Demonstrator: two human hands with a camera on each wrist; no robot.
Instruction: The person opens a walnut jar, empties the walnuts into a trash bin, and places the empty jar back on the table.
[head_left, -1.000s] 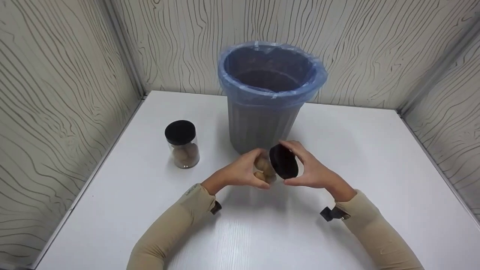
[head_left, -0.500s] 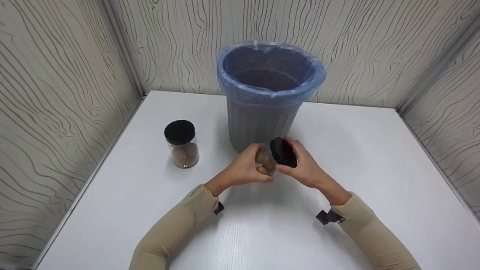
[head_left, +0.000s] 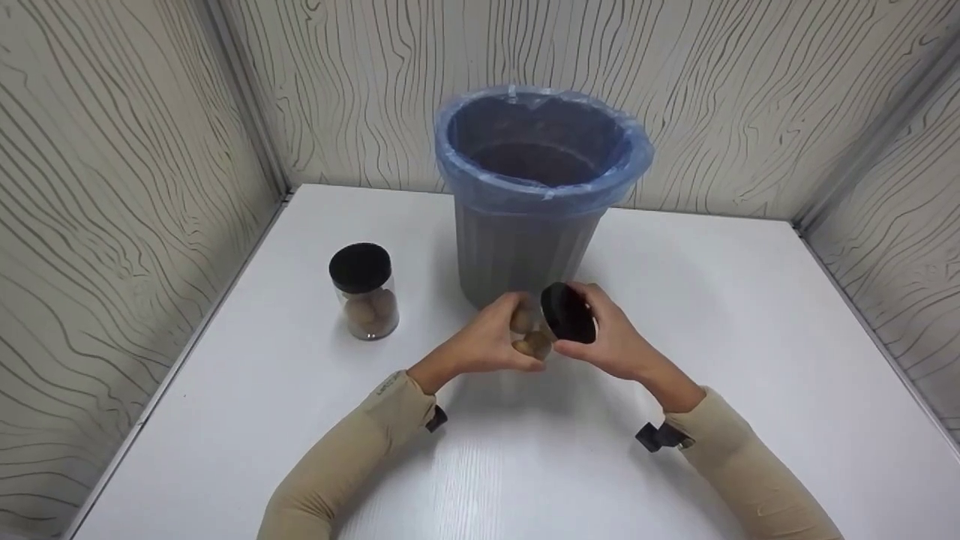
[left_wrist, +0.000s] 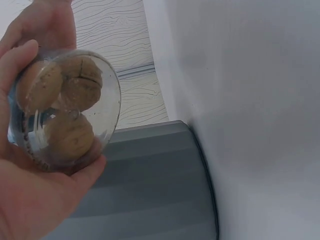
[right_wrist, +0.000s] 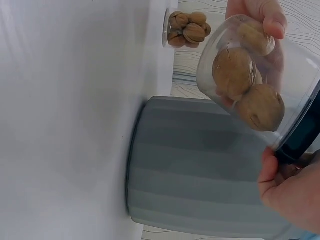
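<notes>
While my left hand [head_left: 484, 343] is gripping clear walnut jar [right_wrist: 295, 77], my right hand [head_left: 619, 343] is clasping its black lid [head_left: 568, 315]; tilted jar is hanging above surface [head_left: 465, 465], before blue-lined bin [head_left: 525, 251]. Probably best: bracing jar firmly, keeping lid square while turning it evenly.

Head: high, farthest, facing forward and down across the desk [head_left: 480, 465]
Left wrist: low, close to the held jar [left_wrist: 70, 109], facing the bin [left_wrist: 150, 185], rolled sideways
Right wrist: low, close, rolled oppositely
All share: desk, held jar, bin
Head, right wrist share: second jar [right_wrist: 187, 30]
</notes>
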